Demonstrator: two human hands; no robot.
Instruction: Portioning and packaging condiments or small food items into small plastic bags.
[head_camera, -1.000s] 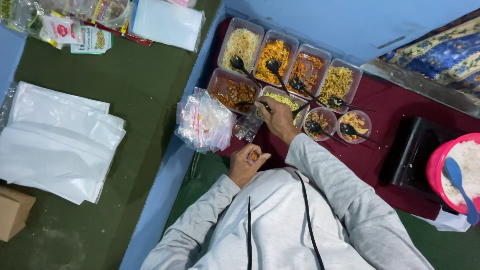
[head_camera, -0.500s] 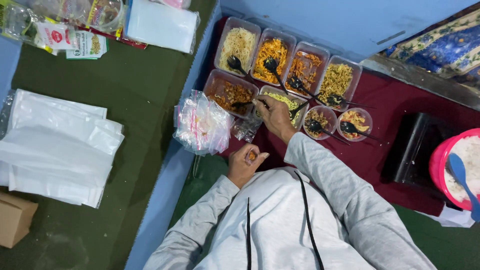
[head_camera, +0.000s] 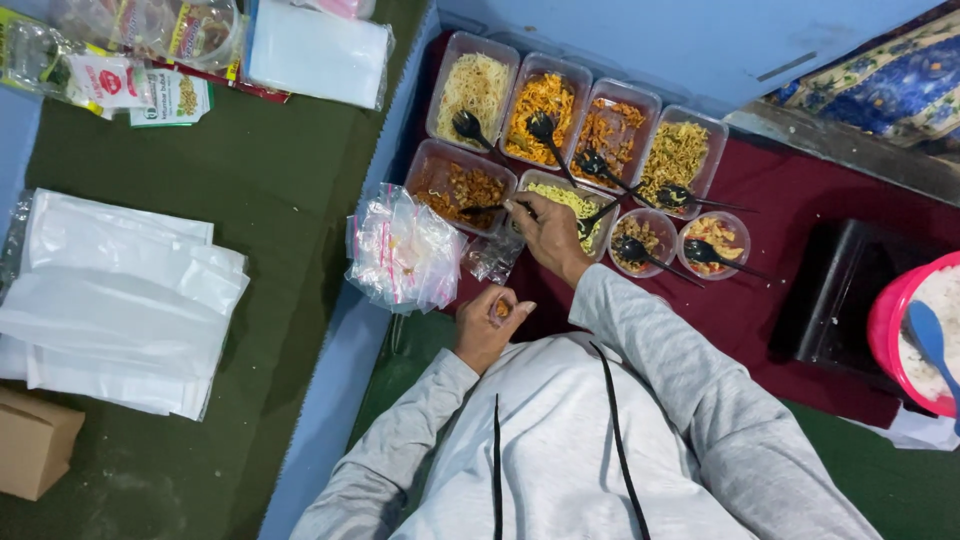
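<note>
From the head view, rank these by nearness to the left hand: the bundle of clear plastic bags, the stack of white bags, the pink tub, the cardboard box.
From the left hand:
1. Bundle of clear plastic bags, just up and left of it.
2. Stack of white bags, far left on the green mat.
3. Pink tub, far right edge, and cardboard box, lower left corner: too close to call.

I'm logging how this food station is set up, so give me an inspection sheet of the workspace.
Surface: dark red cloth beside green cloth.
Job's things: eight clear containers of food with black spoons; one spoon handle in the brown dish.
Clutter: clear bag bundle, white bag stack, cardboard box, packets, black box, pink tub with blue spoon.
Grippers: right hand fingers on the spoon handle; left hand cupped around orange food.
Cables: nothing seen.
Surroundings: blue wall, patterned cloth.
</note>
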